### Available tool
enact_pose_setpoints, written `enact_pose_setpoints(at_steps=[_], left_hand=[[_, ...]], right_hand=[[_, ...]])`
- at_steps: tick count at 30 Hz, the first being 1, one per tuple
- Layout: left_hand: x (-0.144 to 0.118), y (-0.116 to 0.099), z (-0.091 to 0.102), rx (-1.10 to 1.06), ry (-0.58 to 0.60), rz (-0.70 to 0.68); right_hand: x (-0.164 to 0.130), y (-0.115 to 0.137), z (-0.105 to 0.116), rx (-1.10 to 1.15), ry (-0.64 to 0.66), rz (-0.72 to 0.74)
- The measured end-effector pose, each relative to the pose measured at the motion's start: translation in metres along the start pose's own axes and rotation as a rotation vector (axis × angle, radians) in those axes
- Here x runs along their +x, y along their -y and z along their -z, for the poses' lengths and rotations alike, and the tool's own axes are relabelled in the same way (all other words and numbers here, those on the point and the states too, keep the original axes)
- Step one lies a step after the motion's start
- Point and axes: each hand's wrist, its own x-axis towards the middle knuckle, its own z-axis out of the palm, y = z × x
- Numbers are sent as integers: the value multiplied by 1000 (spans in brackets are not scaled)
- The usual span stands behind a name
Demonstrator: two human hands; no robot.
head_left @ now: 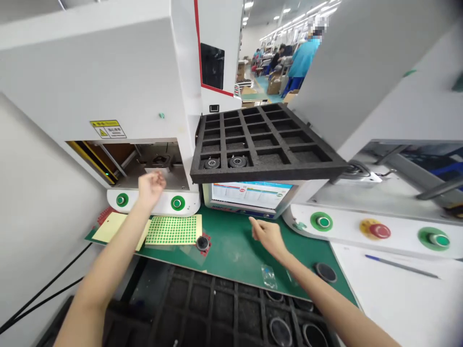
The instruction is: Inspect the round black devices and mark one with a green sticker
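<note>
Just past my curled left hand, a dark piece, likely stiff and best edge-held, sits in the white machine; whether that or my curled right hand pinches anything, I cannot tell.

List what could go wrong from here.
Pinching: the left hand is at the opening of the boxy white machine, so any moving parts might catch it.
Tipping: the black foam grid tray juts out above the pale rectangular monitor; a bump could spill its two round black parts.
Knocking: the flat black disc on the green mat appears close to the right forearm, which might brush it.
</note>
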Motion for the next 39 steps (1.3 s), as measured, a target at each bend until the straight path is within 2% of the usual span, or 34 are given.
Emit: enact_pose_setpoints(at_steps=[2,4,7,9,12,15,18,23,27,29,32,36,39], left_hand=[[-44,7,18,154,81,26],[-92,20,35,313,174,42],[-155,47,46,560,298,34],[-181,64,43,728,359,-10],[-190,83,29,959,456,-104],[-178,94,17,1131,571,-154],[-163,99,8,1216,655,-155],[-151,98,-3,1114,661,-116],[-161,73,-10,836,564,-68],[-182,56,-10,641,528,5],[-227,38,-16,369,491,160],[-290,32,-37,185,431,311],[-329,28,-54,159,438,308]], right_hand=[[-6,9,-35,-23,81,-59],[-4,17,-51,-59,101,-107],[2,25,-52,-125,106,-153],[3,27,-50,-165,112,-175],[1,30,-50,-207,118,-205],[0,35,-53,-216,113,-224],[-1,40,-53,-188,88,-215],[-8,56,-40,-57,4,-72],[-31,75,-20,94,12,161],[-56,85,-10,185,46,266],[-113,97,7,344,44,372],[-199,107,40,494,-98,381],[-246,113,63,542,-202,355]])
